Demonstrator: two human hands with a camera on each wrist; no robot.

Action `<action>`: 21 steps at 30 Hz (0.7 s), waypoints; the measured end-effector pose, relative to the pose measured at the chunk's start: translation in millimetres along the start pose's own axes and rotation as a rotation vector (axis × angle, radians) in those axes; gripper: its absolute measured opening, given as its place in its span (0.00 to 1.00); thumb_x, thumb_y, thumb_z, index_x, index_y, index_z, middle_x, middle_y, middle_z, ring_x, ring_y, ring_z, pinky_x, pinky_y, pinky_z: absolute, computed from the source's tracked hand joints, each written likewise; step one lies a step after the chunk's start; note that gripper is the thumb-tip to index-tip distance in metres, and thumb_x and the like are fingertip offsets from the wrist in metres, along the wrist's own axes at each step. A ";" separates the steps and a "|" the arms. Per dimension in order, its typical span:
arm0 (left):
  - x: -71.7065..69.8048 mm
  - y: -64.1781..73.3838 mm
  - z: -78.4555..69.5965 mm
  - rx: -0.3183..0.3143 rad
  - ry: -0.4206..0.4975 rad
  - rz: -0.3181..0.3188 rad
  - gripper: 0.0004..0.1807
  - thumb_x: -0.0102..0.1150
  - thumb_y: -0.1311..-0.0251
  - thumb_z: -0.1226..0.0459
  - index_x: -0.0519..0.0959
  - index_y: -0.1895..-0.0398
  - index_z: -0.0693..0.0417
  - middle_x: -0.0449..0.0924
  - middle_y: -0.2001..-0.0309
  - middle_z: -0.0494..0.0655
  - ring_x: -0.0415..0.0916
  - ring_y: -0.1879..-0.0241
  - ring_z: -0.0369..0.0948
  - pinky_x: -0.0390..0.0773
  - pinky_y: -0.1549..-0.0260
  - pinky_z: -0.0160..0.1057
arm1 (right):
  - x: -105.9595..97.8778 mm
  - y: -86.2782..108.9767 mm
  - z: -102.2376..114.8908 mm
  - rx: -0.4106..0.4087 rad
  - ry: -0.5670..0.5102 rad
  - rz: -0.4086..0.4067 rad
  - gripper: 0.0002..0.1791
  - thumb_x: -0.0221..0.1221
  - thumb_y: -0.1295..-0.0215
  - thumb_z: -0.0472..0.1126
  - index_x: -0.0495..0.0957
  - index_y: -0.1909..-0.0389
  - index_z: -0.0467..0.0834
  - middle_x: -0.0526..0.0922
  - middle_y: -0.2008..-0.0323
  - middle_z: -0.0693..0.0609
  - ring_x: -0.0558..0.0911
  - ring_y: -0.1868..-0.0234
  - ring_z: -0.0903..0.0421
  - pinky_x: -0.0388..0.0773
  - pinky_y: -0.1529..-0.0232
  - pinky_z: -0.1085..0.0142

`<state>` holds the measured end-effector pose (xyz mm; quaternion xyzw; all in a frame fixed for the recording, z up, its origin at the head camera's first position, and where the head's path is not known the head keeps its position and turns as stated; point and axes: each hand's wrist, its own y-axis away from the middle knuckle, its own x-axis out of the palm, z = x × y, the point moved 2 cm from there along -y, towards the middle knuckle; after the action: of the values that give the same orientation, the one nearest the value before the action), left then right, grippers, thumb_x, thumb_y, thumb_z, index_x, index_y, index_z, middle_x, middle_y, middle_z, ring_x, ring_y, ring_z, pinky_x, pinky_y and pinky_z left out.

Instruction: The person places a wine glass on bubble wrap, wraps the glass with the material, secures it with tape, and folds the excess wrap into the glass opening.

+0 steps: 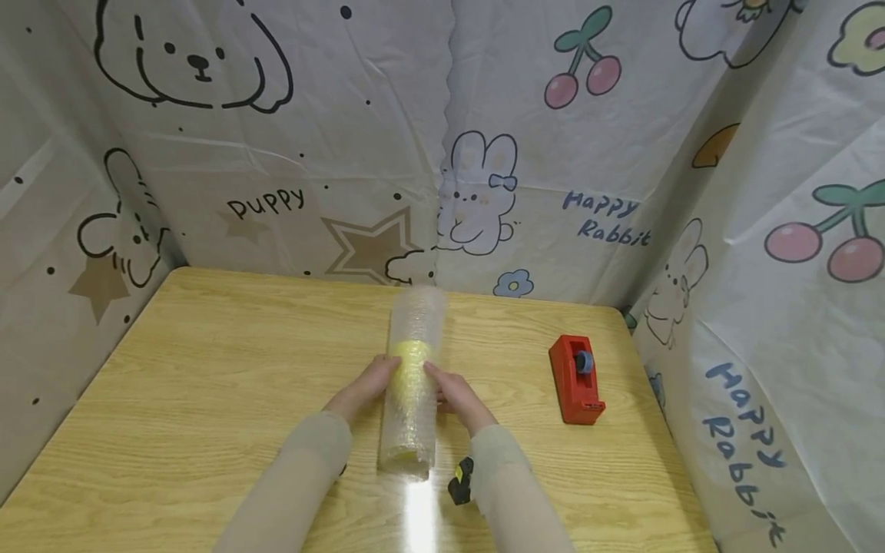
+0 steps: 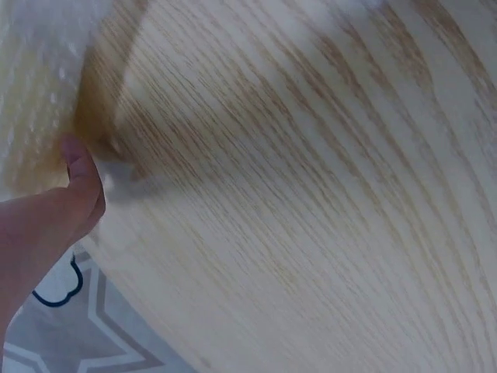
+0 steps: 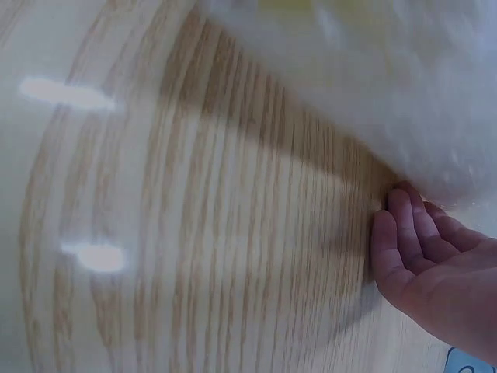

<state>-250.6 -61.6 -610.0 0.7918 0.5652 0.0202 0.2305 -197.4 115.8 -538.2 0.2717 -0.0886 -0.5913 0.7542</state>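
Note:
A long roll of bubble wrap lies on the wooden table, pointing away from me, with something yellow showing through its middle. Its wrapped contents cannot be made out. My left hand grips the roll's left side, the thumb against the wrap; in the left wrist view that hand meets the edge of the bubble wrap. From the right side, my right hand holds the same roll with the thumb on top. The right wrist view shows this hand's fingers bent at the roll's underside, close to the tabletop.
A red tape dispenser with a small blue roll stands to the right on the table. Printed cloth walls close in the back and both sides. A black and yellow device sits by the right wrist.

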 end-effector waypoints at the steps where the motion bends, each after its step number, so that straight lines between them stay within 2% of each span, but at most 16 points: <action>1: 2.1 10.2 -11.1 -0.038 -0.016 -0.010 0.50 0.39 0.39 0.36 0.50 0.34 0.74 0.58 0.36 0.69 0.62 0.38 0.59 0.64 0.39 0.55 | -0.4 -0.5 -0.5 -0.003 -0.002 -0.003 0.41 0.49 0.37 0.65 0.70 0.43 0.31 0.80 0.52 0.38 0.81 0.53 0.49 0.78 0.49 0.56; 3: 5.6 37.9 -39.5 -0.119 -0.047 -0.026 0.55 0.43 0.41 0.36 0.41 0.31 0.73 0.47 0.32 0.72 0.51 0.33 0.63 0.54 0.35 0.60 | -1.3 -1.6 -1.2 -0.007 -0.012 -0.003 0.39 0.49 0.37 0.65 0.72 0.44 0.32 0.81 0.53 0.39 0.82 0.54 0.50 0.78 0.49 0.57; 4: 6.4 49.3 -51.5 -0.130 -0.074 -0.031 0.56 0.45 0.42 0.36 0.39 0.31 0.74 0.45 0.32 0.74 0.49 0.33 0.65 0.54 0.35 0.61 | -1.7 -1.9 -1.4 -0.008 -0.004 -0.005 0.39 0.49 0.37 0.65 0.72 0.44 0.32 0.81 0.53 0.39 0.82 0.55 0.51 0.78 0.49 0.57; 6: 7.1 65.6 -67.4 -0.136 -0.089 -0.065 0.55 0.48 0.41 0.39 0.40 0.33 0.76 0.46 0.33 0.76 0.51 0.34 0.65 0.56 0.35 0.59 | -2.2 -1.8 -1.2 -0.006 -0.003 -0.001 0.40 0.49 0.37 0.65 0.71 0.43 0.33 0.81 0.52 0.40 0.82 0.55 0.52 0.78 0.49 0.58; 8: 6.5 75.5 -74.9 -0.128 -0.084 -0.091 0.52 0.50 0.40 0.42 0.44 0.35 0.78 0.52 0.37 0.76 0.56 0.36 0.65 0.60 0.37 0.57 | -2.2 -1.4 -0.8 -0.002 0.003 0.004 0.41 0.49 0.38 0.66 0.70 0.42 0.33 0.81 0.53 0.40 0.81 0.56 0.54 0.79 0.50 0.58; 10: 5.8 77.5 -75.5 -0.130 -0.058 -0.101 0.47 0.50 0.39 0.44 0.49 0.37 0.77 0.57 0.40 0.73 0.61 0.40 0.63 0.63 0.38 0.56 | -1.8 -0.6 -0.2 -0.001 0.012 0.005 0.41 0.49 0.38 0.66 0.69 0.42 0.32 0.80 0.54 0.42 0.80 0.58 0.55 0.79 0.51 0.59; 13: 3.8 79.3 -74.3 -0.140 -0.039 -0.095 0.44 0.50 0.40 0.43 0.54 0.38 0.74 0.61 0.41 0.69 0.63 0.41 0.59 0.63 0.38 0.55 | -1.4 -0.2 -0.1 -0.002 0.022 0.003 0.41 0.49 0.37 0.65 0.69 0.42 0.32 0.79 0.55 0.42 0.79 0.58 0.55 0.79 0.51 0.58; 18: -0.4 77.6 -72.1 -0.133 -0.085 -0.080 0.43 0.48 0.40 0.42 0.58 0.38 0.74 0.64 0.40 0.68 0.63 0.39 0.58 0.62 0.38 0.55 | -1.9 0.5 -0.2 0.005 0.043 0.002 0.43 0.50 0.38 0.65 0.65 0.39 0.30 0.76 0.49 0.37 0.78 0.49 0.46 0.76 0.46 0.52; 21: -1.8 76.4 -69.9 -0.133 -0.079 -0.060 0.42 0.47 0.38 0.44 0.58 0.37 0.74 0.63 0.38 0.68 0.62 0.38 0.58 0.61 0.36 0.54 | -1.9 0.5 -0.5 0.006 0.048 0.014 0.44 0.50 0.38 0.64 0.63 0.38 0.29 0.74 0.45 0.35 0.76 0.44 0.42 0.74 0.44 0.50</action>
<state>-204.1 -58.8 -517.6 0.7576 0.5766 0.0198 0.3051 -197.3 117.8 -538.0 0.2875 -0.0744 -0.5791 0.7593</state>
